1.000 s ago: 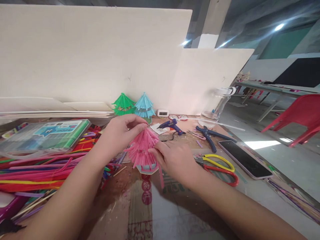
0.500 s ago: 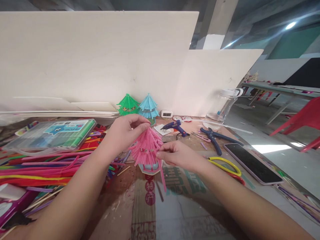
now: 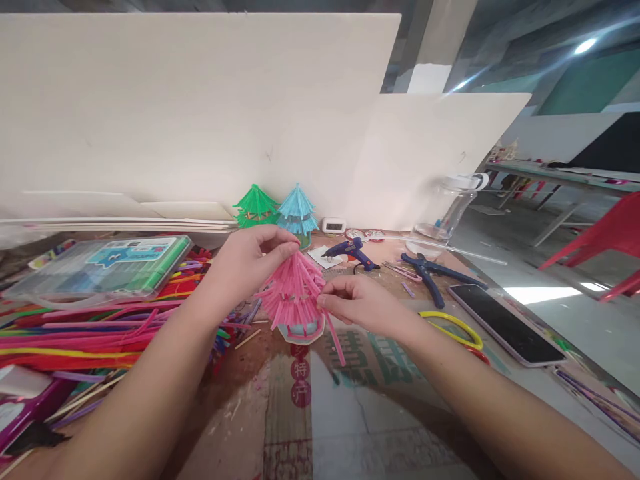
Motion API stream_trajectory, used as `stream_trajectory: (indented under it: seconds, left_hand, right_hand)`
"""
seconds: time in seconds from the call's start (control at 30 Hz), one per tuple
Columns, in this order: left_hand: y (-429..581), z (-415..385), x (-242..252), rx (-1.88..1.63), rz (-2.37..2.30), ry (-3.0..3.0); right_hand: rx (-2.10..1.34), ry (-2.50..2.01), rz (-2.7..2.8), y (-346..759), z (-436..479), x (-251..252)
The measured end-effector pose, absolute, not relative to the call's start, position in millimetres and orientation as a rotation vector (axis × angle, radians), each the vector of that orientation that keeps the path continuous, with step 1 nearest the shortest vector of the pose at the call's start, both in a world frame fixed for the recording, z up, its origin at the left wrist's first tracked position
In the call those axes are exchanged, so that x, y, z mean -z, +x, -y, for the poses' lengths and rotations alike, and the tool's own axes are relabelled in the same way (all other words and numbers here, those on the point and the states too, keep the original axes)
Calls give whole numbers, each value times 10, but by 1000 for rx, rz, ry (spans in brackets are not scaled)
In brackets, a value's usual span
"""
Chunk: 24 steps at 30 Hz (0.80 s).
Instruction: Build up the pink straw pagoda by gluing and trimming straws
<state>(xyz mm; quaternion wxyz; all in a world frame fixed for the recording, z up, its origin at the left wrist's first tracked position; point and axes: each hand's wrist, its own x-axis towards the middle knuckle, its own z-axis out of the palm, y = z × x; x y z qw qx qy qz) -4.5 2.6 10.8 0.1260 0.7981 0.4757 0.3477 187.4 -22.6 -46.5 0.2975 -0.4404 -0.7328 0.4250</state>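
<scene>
The left hand (image 3: 253, 261) pinches the peak of a pink, two-tiered fuzzy-strip model (image 3: 294, 290) between both hands; the right hand (image 3: 364, 305) pinches a thin pink fuzzy strip (image 3: 337, 343), its tail now swung outward, apparently mid-adjustment.

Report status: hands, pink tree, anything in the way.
Left hand pinching top of pink tree. Right hand pinching pink strip, end dangling. Pink tree upright. Possible snag: glue gun beyond right hand, apart.

Both hands (image 3: 250, 263) (image 3: 357, 303) on pink 2-tier mdl (image 3: 294, 287).
</scene>
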Motion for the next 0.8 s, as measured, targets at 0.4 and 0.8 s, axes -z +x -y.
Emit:
stream_trajectory:
  seconds: [0.4,0.8]
  left_hand:
    - [-20,-21,-111,-1044,-1381,2311]
    - [35,-3,-45,-1145,-1236,2339]
  right_hand:
    - [-785,-1232,2023,1906,161,578]
    - [-783,-1143,1987,1892,220,457]
